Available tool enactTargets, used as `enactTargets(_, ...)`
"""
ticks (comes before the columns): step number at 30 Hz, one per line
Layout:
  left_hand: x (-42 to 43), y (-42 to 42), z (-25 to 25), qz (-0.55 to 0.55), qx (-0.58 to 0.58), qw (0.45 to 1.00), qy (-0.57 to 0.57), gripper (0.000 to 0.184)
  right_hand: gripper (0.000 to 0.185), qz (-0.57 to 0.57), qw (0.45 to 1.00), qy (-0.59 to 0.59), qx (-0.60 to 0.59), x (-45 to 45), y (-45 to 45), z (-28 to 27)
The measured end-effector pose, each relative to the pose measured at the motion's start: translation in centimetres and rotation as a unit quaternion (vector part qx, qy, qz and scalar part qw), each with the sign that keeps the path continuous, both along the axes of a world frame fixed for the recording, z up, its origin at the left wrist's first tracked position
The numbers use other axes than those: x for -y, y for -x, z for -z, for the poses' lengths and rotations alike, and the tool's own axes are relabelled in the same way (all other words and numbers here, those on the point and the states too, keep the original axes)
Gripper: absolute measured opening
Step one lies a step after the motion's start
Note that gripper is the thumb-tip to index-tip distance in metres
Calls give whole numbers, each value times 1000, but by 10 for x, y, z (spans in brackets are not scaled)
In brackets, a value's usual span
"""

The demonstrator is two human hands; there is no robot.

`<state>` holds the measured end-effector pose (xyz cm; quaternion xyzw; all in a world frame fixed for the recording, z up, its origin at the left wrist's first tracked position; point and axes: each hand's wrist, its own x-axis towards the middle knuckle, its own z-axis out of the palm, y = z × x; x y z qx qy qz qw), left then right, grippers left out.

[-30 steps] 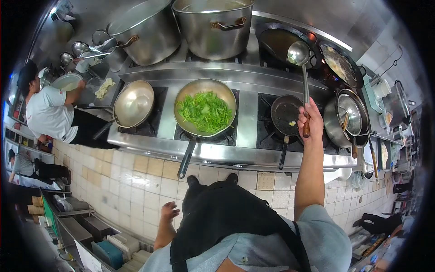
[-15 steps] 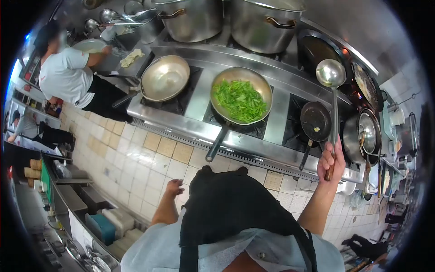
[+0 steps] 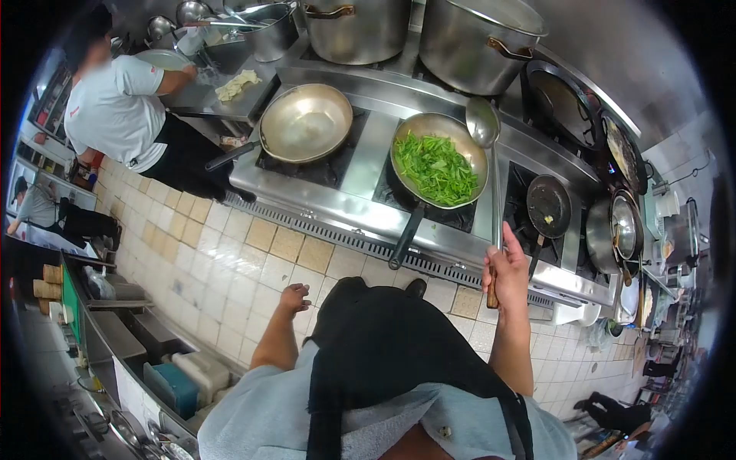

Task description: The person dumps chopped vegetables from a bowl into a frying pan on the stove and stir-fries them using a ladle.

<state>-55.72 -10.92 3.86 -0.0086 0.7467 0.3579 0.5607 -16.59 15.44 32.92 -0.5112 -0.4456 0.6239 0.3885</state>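
In my right hand (image 3: 509, 277) is a long-handled metal ladle (image 3: 482, 126); my fingers close round the wooden end of its handle. The ladle's bowl is over the right rim of a frying pan (image 3: 477, 157); I cannot tell whether they touch. Chopped green leafy vegetables (image 3: 435, 169) lie in that pan, and its dark handle (image 3: 409, 236) points toward me. My left hand (image 3: 294, 298) hangs low over the tiled floor, fingers loosely curled and holding nothing.
A second wide pan (image 3: 307, 124) sits on the left burner, a small dark pan (image 3: 548, 205) on the right. Large stockpots (image 3: 483, 42) stand behind. At the left, a co-worker (image 3: 123, 107) reaches over a counter. A work counter (image 3: 115, 345) with containers is behind my left side.
My right hand has moved left, bringing the ladle from above the right burner to the edge of the pan of greens. The view has shifted slightly. My left hand stays low.
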Motion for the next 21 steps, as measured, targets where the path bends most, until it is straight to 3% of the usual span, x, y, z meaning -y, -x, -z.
enactTargets(5,13,11,12,30,36,999,14,52,61,-10,993,-15,115,7,17,36)
enactTargets(8,-11,6,7,67,56,996,-18,52,61,-89,950,-6,299,8,39,39)
enactTargets(9,-23,3,3,87,59,993,-46,52,61,-86,950,-2,300,11,34,48)
enactTargets(11,-56,-11,-17,94,43,988,-114,50,65,-161,880,-227,385,18,16,75)
enactTargets(12,-76,-18,-32,117,46,985,-119,52,65,-183,881,-154,408,24,15,46)
enactTargets(16,-137,-47,-77,167,65,966,-187,53,64,-198,840,-220,455,40,-32,7)
enactTargets(19,-172,-74,-103,190,113,945,-240,52,61,-139,870,-191,434,46,-42,6)
enactTargets(21,-191,-94,-125,189,182,936,-234,52,60,-81,882,-245,395,39,-33,38)
